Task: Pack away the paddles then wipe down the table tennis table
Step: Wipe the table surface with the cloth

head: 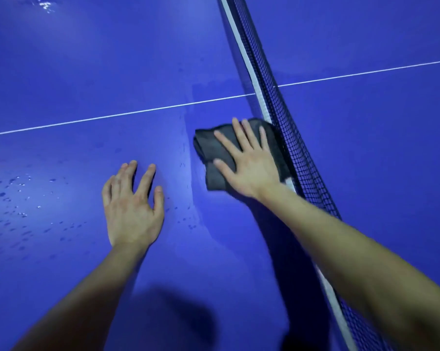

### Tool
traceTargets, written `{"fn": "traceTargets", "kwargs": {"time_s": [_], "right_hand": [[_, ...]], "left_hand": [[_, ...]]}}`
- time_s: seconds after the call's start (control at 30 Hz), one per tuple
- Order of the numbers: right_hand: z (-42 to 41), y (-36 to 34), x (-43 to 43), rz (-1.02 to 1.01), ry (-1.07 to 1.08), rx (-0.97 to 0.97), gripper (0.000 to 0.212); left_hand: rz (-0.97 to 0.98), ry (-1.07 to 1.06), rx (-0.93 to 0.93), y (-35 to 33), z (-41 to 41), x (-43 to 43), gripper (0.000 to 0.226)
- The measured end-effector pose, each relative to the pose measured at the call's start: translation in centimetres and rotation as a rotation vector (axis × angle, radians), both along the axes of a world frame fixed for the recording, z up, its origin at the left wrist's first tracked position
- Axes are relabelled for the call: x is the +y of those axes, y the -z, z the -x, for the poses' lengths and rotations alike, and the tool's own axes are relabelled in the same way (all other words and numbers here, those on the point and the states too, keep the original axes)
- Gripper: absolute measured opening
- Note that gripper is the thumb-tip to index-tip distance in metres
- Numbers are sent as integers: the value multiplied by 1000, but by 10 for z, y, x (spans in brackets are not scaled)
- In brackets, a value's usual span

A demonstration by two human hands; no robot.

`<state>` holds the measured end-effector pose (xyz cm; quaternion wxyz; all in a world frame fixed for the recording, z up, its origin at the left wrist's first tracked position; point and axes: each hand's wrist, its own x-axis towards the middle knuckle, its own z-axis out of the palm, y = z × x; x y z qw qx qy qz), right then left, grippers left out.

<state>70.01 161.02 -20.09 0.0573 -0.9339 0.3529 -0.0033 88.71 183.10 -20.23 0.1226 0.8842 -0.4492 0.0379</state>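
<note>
The wiping step is in hand; no paddles are in view, so I cannot tell where they are. The table (87, 72) fills the view, with the net (302, 158) running from 12 o'clock down to 5 o'clock and the white line (112, 116) crossing from 9 o'clock toward 2 o'clock.

The right hand (249, 163) lies flat on the cloth (213, 145), fingers straight and spread, pressing it onto the table just right of the view's middle. The cloth is dark, folded into a pad, and its far edge touches the foot of the net. The left hand (132, 206), at 8 o'clock from the cloth, holds nothing: its fingers are apart and a little arched, tips on the table as a prop.

A damp sheen borders the cloth toward 9 and 12 o'clock. Droplets (16, 196) speckle the surface at 9 o'clock from the left hand and look not yet wiped.

To do this well, I would keep the palm flat so the whole pad bears evenly, and draw it along the net's foot in straight strokes that overlap. Then work outward toward 9 o'clock to take up the droplets. Press lightly near the net so the cloth does not snag the mesh. Lift the left hand before the cloth reaches it, or its prints will mark the wet surface.
</note>
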Motion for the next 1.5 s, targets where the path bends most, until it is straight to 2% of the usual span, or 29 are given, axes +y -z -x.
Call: {"fn": "traceTargets", "kwargs": {"time_s": [0.1,0.2,0.33,0.43,0.53,0.63,0.77,0.87,0.97,1.07,1.17,1.27,1.33,1.4,1.5], "right_hand": [[-99,-5,-65,-50,73,38,73],[-120,-1,-71,-56,50,49,70],[-33,3,30,-33,-26,-63,67],[57,-13,124,-97,-123,-11,72],[81,-19,134,-121,-202,31,75],[6,-3,69,-64,-179,-43,74],[-141,2,-34,-59,36,5,76],[-184,-1,-55,-76,59,42,71],[-146,2,-20,-60,-2,-26,69],[-46,0,74,-53,-63,-111,68],[73,-18,177,-142,-179,-29,71],[117,-21,187,-160,-273,20,71],[80,-14,145,-109,-280,-52,69],[9,-4,83,-58,-157,-92,69],[-94,-7,-2,-80,36,0,74]], "left_hand": [[14,-9,-17,2,0,0,49],[20,-4,-30,4,1,0,48],[0,-3,-18,2,1,2,46],[-7,-10,-3,0,1,1,45],[-17,-16,12,2,1,1,50],[-7,-18,16,4,-1,1,54],[26,-16,-4,8,-2,2,50],[37,-16,-2,8,-3,2,48],[30,-24,5,8,-3,2,47],[14,-20,19,5,-2,1,47],[10,-22,32,5,-2,1,48],[7,-27,45,5,-1,1,48],[10,-25,40,6,-1,1,48],[10,-20,32,8,-2,1,48],[37,-22,20,11,-4,2,47]]}}
